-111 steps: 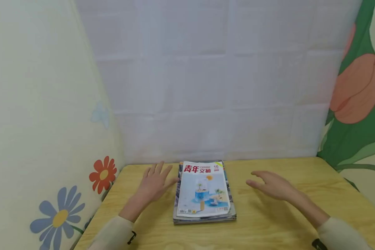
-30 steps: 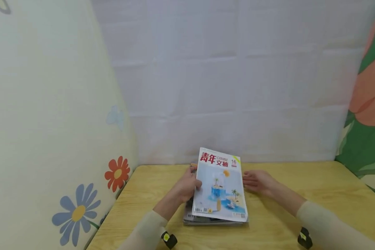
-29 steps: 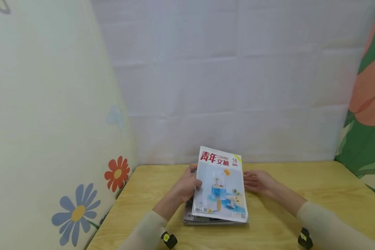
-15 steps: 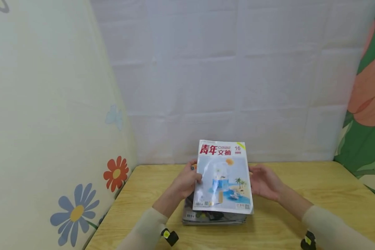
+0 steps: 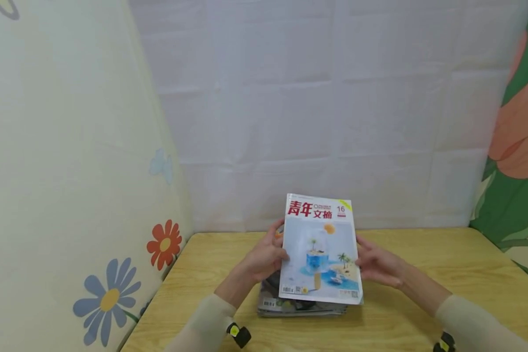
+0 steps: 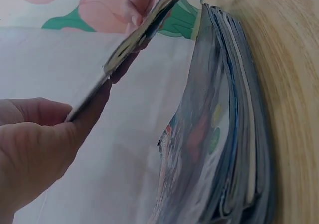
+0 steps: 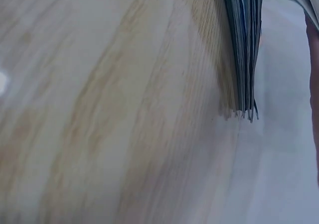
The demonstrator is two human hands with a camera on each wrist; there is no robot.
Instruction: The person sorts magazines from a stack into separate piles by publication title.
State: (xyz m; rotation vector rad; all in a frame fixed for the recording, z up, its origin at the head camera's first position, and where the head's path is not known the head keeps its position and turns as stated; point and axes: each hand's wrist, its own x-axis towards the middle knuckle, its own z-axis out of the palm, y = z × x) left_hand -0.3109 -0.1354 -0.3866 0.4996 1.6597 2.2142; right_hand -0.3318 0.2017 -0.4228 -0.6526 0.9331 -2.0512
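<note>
A magazine (image 5: 319,254) with a white and pale blue cover and red title characters is held tilted above a stack of magazines (image 5: 286,305) on the table. My left hand (image 5: 266,254) grips its left edge, thumb on the cover and fingers behind. At the right edge, my right hand (image 5: 380,261) pinches it, the thumb near the cover's side. In the left wrist view the held magazine (image 6: 134,45) is apart from the stack (image 6: 234,119) below. Only a strip of the right hand (image 7: 314,94) shows in the right wrist view, beside a corner of the magazine (image 7: 304,0).
The wooden table (image 5: 413,318) reaches back to a white cloth backdrop (image 5: 264,122). A pale wall with painted flowers (image 5: 110,300) stands at the left, and a wall with a green and pink floral pattern (image 5: 519,146) at the right.
The top magazine has been lifted off the stack by the left hand, raised and shifted slightly right. The right hand, open beside it earlier, now holds its right edge.
</note>
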